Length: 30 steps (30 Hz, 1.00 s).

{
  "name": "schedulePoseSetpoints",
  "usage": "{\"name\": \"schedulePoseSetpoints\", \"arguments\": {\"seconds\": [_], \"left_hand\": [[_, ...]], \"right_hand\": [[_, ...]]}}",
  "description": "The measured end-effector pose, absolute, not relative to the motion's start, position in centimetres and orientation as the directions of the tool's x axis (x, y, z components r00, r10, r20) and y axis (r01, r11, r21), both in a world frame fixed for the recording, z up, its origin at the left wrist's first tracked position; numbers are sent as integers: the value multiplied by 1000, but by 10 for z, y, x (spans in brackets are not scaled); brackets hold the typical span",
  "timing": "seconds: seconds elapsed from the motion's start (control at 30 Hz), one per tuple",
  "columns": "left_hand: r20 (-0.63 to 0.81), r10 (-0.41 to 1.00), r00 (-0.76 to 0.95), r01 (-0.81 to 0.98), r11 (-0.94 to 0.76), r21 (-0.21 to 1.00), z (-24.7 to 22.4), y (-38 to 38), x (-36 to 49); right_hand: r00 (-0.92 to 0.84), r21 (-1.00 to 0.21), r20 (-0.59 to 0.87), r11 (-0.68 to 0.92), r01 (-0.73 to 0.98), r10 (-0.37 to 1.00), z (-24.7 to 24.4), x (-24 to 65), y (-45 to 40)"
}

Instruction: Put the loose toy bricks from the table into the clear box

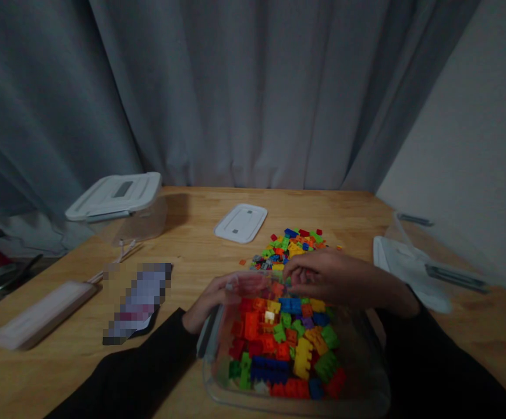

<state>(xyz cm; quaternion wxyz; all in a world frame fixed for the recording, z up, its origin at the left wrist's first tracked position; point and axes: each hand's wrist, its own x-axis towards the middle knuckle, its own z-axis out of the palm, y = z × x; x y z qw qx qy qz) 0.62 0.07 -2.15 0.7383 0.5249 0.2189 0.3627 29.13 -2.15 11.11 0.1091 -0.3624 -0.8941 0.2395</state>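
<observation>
A clear plastic bin (218, 384) stands in front of me with several coloured toy building bricks (270, 337) inside, in red, blue, green, yellow and orange. My left hand (209, 299) is wrapped around its far left corner, the fingers stretching along the far wall and partly seen through the plastic. Over the far rim hovers my right hand (331, 276) with curled fingers. Small bits of colour show by its fingertips, but I cannot make out what it holds. Just beyond the bin lies a pile of smaller bricks (292, 244) on the wooden table.
A white lid (241, 223) lies flat behind the pile. At the back left is a lidded clear box (141, 224). A phone (141, 299), blurred out, and a white power strip (45, 314) lie left. Another clear container (436, 250) and a white lid (410, 276) are right.
</observation>
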Motion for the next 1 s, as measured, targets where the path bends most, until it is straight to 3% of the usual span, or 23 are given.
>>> {"name": "schedulePoseSetpoints", "arguments": {"seconds": [0.13, 0.23, 0.5, 0.73, 1.0], "left_hand": [[69, 756, 651, -275, 151, 949, -16, 0, 7], [67, 745, 664, -256, 143, 956, -14, 0, 7], [61, 746, 663, -265, 157, 951, -20, 3, 6], [63, 747, 662, -262, 151, 953, -13, -2, 8], [64, 750, 659, -258, 144, 955, -10, -3, 8]], "right_hand": [[-460, -474, 195, 494, 729, 866, 114, 331, 6], [-336, -456, 237, 410, 790, 912, 100, 364, 33], [-225, -386, 138, 262, 885, 965, 53, 420, 80], [-143, -432, -45, 110, 895, 989, 24, 433, 94], [-123, -450, -107, 62, 891, 987, 3, 437, 99]]}}
